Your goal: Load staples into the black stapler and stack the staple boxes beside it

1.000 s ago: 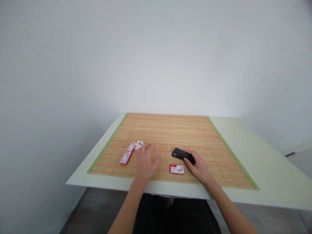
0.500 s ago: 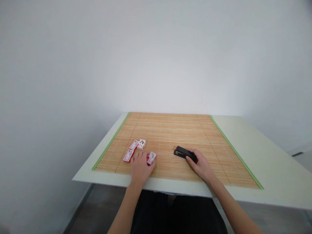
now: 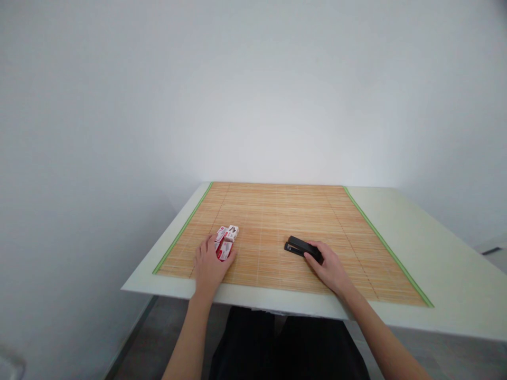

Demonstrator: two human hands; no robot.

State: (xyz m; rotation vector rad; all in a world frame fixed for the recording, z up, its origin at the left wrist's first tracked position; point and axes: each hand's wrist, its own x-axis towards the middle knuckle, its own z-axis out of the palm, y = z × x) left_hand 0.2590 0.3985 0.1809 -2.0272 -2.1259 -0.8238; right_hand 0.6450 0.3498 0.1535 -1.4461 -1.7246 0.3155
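My left hand [image 3: 210,264] curls around a small red-and-white staple box [image 3: 225,250], thumb on its right side and fingers to its left. Touching or almost touching it, two similar boxes sit just beyond: a red-and-white one [image 3: 221,232] and a whiter one [image 3: 233,232] with a dark picture on it. Another box from the group is hidden by my left fingers. Over to the right, my right hand [image 3: 327,264] grips the back end of a black stapler [image 3: 300,246], which lies on the bamboo mat with its front pointing left.
Beneath everything is a bamboo mat [image 3: 269,211] with green edging, spread on a white table [image 3: 415,227]. The table's front edge runs close to my wrists. A pale wall [image 3: 277,105] rises behind the table.
My left hand has moved left with its staple box, bringing it against the other boxes and covering one of them. My right hand stays on the stapler.
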